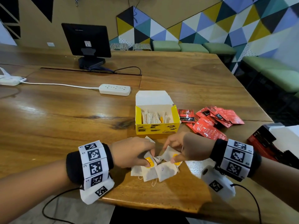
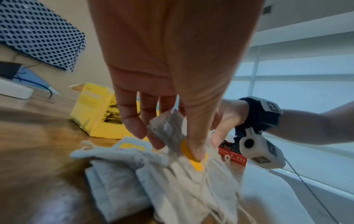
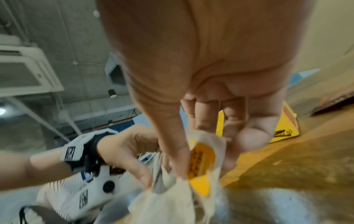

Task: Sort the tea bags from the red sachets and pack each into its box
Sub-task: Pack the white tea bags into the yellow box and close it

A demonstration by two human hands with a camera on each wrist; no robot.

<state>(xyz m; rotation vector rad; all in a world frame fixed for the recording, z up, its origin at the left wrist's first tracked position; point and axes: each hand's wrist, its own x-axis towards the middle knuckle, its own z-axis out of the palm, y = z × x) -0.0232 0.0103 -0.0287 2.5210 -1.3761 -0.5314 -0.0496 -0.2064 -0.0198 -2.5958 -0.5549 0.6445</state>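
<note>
Several loose tea bags with strings and yellow tags lie in a heap near the table's front edge. My left hand pinches one tea bag, thumb on its yellow tag. My right hand pinches another tea bag by its yellow tag. Behind them stands the open yellow tea box with tea bags inside. A pile of red sachets lies to its right. A red and black box sits at the right edge, partly hidden by my right wrist.
A white power strip with its cable lies behind the yellow box to the left. A black monitor stands further back on the wooden table. Green benches line the far wall.
</note>
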